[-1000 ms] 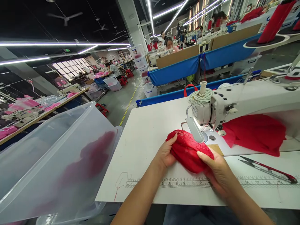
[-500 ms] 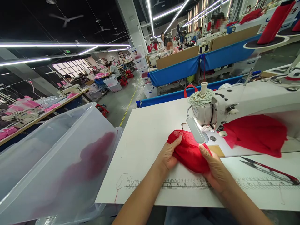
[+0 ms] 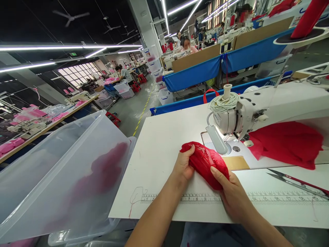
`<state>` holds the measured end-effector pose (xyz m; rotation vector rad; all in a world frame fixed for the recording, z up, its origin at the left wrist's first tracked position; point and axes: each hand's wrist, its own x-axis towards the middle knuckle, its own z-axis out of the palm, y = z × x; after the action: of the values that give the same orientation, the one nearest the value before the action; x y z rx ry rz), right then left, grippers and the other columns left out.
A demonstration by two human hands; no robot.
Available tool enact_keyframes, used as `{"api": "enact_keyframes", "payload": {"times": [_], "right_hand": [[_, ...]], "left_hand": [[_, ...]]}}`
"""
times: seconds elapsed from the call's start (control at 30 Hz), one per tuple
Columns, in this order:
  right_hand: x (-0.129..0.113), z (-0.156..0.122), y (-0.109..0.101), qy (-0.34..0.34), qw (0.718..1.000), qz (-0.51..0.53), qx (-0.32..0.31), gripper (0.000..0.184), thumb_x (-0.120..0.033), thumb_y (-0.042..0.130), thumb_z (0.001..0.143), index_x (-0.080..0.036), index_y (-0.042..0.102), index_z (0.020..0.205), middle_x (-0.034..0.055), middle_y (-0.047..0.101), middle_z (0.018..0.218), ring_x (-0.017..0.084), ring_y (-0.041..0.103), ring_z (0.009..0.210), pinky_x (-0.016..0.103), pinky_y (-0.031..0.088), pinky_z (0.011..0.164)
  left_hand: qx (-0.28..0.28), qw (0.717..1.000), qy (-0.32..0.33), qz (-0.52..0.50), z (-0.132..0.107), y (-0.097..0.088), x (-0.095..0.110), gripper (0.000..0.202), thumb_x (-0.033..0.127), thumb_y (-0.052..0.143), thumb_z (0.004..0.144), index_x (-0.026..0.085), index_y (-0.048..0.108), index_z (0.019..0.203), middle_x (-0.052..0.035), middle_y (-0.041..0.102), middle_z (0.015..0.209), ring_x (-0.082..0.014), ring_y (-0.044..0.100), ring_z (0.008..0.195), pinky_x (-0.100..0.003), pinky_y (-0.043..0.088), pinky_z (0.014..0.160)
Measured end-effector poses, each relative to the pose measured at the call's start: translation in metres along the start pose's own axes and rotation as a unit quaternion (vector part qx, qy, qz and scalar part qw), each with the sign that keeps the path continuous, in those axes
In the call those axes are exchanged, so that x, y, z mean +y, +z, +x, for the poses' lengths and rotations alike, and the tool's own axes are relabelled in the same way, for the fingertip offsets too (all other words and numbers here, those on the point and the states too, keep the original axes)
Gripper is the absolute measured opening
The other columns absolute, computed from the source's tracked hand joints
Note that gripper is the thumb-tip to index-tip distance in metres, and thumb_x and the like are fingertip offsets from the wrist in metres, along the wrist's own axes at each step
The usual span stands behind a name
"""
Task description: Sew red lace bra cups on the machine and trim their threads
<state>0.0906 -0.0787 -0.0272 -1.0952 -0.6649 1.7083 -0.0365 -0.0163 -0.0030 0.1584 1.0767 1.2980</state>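
Both my hands grip a piece of red lace fabric (image 3: 205, 161) above the white table (image 3: 156, 154), in front of the sewing machine (image 3: 228, 120). My left hand (image 3: 184, 164) pinches its left end, thumb on top. At the right end, my right hand (image 3: 231, 192) is closed on the cloth with the thumb pressed over it. The fingers beneath the fabric are hidden. More red fabric (image 3: 285, 140) lies under the machine's arm. To the right of my right hand rest thread snips (image 3: 298, 181) with red on one handle.
A translucent plastic bin (image 3: 84, 178) with red material inside stands left of the table. A printed ruler scale (image 3: 203, 199) runs along the front edge. Beyond the machine are a blue cloth trough (image 3: 180, 104) and other workstations with people. A red thread cone (image 3: 308, 20) stands upper right.
My right hand has moved slightly left and down, away from the machine's needle area. The fabric has turned, showing more of its lace band. The view has shifted a little.
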Motion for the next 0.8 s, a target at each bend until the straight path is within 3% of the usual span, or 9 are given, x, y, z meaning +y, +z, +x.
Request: {"api": "enact_keyframes", "payload": {"times": [0.2, 0.4, 0.57, 0.7, 0.8], "right_hand": [[0.025, -0.007, -0.005, -0.073, 0.995, -0.028, -0.061, 0.027, -0.050, 0.070, 0.082, -0.023, 0.069, 0.081, -0.0018, 0.058, 0.069, 0.014, 0.048, 0.063, 0.026, 0.043, 0.059], [0.025, -0.016, -0.010, -0.089, 0.990, -0.049, -0.099, 0.026, -0.049, 0.066, 0.085, -0.026, 0.073, 0.097, 0.0022, 0.067, 0.084, 0.020, 0.057, 0.083, 0.030, 0.048, 0.075], [0.020, -0.017, -0.010, -0.086, 0.991, -0.065, -0.077, 0.030, -0.052, 0.069, 0.081, -0.023, 0.070, 0.089, 0.0027, 0.065, 0.080, 0.019, 0.055, 0.074, 0.030, 0.047, 0.067], [-0.001, 0.001, -0.005, -0.064, 0.998, -0.018, -0.006, 0.035, -0.055, 0.072, 0.074, -0.023, 0.059, 0.074, -0.0041, 0.045, 0.059, 0.011, 0.033, 0.051, 0.024, 0.031, 0.044], [-0.019, 0.016, -0.001, -0.072, 0.997, -0.004, 0.007, 0.036, -0.057, 0.072, 0.071, -0.025, 0.057, 0.076, -0.0020, 0.049, 0.063, 0.012, 0.034, 0.050, 0.025, 0.028, 0.041]], "left_hand": [[0.047, 0.999, 0.007, -0.013, 0.015, -0.008, 0.006, 0.012, 0.016, 0.076, 0.077, 0.013, 0.065, 0.076, -0.0051, 0.069, 0.070, -0.0198, 0.070, 0.072, -0.037, 0.058, 0.085], [0.059, 0.998, -0.018, -0.028, 0.022, -0.012, 0.010, 0.014, 0.017, 0.076, 0.077, 0.013, 0.063, 0.078, -0.0041, 0.065, 0.063, -0.0225, 0.070, 0.067, -0.042, 0.060, 0.078], [0.051, 0.997, -0.040, -0.039, 0.023, -0.010, 0.010, 0.010, 0.016, 0.071, 0.081, 0.012, 0.063, 0.079, -0.0045, 0.067, 0.065, -0.0200, 0.068, 0.064, -0.039, 0.059, 0.079], [0.006, 0.997, -0.070, -0.043, 0.011, -0.002, 0.008, 0.018, 0.022, 0.057, 0.094, 0.009, 0.065, 0.085, -0.0100, 0.071, 0.076, -0.0185, 0.070, 0.072, -0.034, 0.057, 0.084], [-0.122, 0.982, -0.138, -0.027, 0.001, 0.000, 0.005, 0.041, 0.044, 0.055, 0.095, 0.005, 0.068, 0.099, -0.0173, 0.073, 0.096, -0.0246, 0.070, 0.092, -0.038, 0.053, 0.093]]}}
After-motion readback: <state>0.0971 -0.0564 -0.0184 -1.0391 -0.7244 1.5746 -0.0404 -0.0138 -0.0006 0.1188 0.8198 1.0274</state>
